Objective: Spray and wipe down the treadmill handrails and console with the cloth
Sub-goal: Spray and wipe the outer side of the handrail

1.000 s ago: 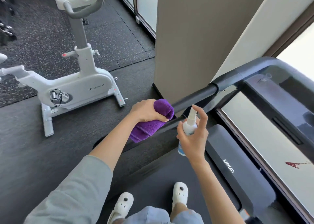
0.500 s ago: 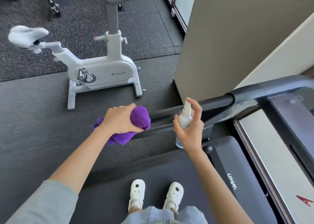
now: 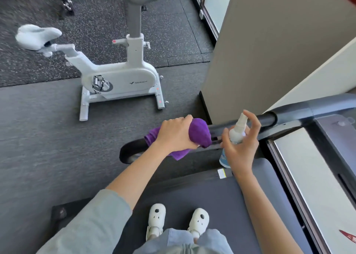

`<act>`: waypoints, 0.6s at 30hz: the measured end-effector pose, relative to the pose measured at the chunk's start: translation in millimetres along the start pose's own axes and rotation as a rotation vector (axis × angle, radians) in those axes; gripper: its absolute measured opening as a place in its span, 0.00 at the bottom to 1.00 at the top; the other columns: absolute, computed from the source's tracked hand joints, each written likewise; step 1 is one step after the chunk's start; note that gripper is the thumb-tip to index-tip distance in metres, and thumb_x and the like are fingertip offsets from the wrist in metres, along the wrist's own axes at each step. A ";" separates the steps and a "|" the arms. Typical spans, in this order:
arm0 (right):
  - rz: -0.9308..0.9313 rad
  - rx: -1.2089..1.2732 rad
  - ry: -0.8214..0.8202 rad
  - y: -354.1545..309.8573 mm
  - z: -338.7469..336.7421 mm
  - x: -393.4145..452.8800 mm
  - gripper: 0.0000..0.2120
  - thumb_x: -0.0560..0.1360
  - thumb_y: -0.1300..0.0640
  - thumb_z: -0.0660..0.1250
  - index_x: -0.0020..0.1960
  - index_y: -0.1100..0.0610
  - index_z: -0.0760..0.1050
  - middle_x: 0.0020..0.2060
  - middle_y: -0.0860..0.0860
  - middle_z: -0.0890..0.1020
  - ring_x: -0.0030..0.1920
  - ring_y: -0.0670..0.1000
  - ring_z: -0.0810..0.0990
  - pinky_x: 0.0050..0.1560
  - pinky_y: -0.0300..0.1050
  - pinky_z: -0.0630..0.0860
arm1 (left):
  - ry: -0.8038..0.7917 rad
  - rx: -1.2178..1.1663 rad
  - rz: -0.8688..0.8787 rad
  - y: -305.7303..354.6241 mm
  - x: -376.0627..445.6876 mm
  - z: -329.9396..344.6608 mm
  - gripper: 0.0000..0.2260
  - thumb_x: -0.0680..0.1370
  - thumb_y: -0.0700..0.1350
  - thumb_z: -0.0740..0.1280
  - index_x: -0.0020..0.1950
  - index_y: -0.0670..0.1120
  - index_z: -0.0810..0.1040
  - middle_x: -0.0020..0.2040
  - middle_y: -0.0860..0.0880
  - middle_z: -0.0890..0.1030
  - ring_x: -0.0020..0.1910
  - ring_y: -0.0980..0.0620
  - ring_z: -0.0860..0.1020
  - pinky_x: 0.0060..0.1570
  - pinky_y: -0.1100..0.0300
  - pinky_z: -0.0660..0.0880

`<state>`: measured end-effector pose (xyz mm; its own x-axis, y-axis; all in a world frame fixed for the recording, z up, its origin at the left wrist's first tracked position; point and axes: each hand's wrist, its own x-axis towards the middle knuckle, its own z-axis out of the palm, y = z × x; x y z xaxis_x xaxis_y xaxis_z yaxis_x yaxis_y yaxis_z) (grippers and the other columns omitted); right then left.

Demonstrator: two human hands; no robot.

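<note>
My left hand (image 3: 174, 133) grips a purple cloth (image 3: 198, 132) wrapped round the black left handrail (image 3: 265, 119) of the treadmill, near the rail's rear end. My right hand (image 3: 241, 149) holds a small white spray bottle (image 3: 238, 131) just right of the cloth, with the index finger raised over the nozzle, which points at the rail. The console (image 3: 331, 130) shows at the right edge, partly cut off. The rail's curved end (image 3: 129, 149) sticks out left of the cloth.
A white exercise bike (image 3: 119, 80) stands on the floor to the left. A beige pillar (image 3: 269, 47) rises close behind the handrail. My white shoes (image 3: 156, 218) stand on the treadmill belt (image 3: 212, 196). Dark gym equipment sits at the top left.
My left hand slid the cloth back along the rail toward its rear end, then a little forward again. My right hand with the bottle stayed beside it. My view turned left and down.
</note>
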<state>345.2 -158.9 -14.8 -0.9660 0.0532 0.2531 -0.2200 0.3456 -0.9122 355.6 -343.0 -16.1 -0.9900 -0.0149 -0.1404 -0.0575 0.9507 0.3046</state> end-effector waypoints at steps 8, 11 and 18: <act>-0.039 0.055 -0.079 -21.1 33.1 -10.3 0.27 0.73 0.62 0.68 0.66 0.43 0.64 0.43 0.55 0.79 0.35 0.62 0.81 0.43 0.64 0.79 | 0.068 -0.255 -0.290 -107.7 -93.7 -9.1 0.32 0.61 0.59 0.78 0.62 0.57 0.72 0.54 0.61 0.79 0.55 0.50 0.78 0.50 0.53 0.72; -0.045 0.044 -0.066 -20.2 23.3 -14.4 0.27 0.73 0.62 0.68 0.66 0.44 0.64 0.44 0.55 0.79 0.35 0.63 0.80 0.43 0.63 0.79 | 0.140 -0.339 -0.305 -114.6 -98.3 0.1 0.31 0.56 0.59 0.76 0.57 0.56 0.75 0.48 0.61 0.79 0.51 0.49 0.79 0.48 0.53 0.74; 0.017 -0.012 0.012 -6.9 -14.6 -17.3 0.29 0.74 0.66 0.69 0.64 0.39 0.65 0.39 0.59 0.78 0.30 0.63 0.79 0.37 0.63 0.80 | 0.018 0.110 -0.027 -43.4 -40.0 -8.7 0.35 0.64 0.68 0.72 0.63 0.49 0.70 0.56 0.51 0.80 0.54 0.46 0.79 0.47 0.53 0.71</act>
<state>365.5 -148.6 -8.1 -0.9680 0.0701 0.2411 -0.2015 0.3558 -0.9126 396.5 -386.3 -15.5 -0.9905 -0.0459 -0.1298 -0.0710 0.9781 0.1959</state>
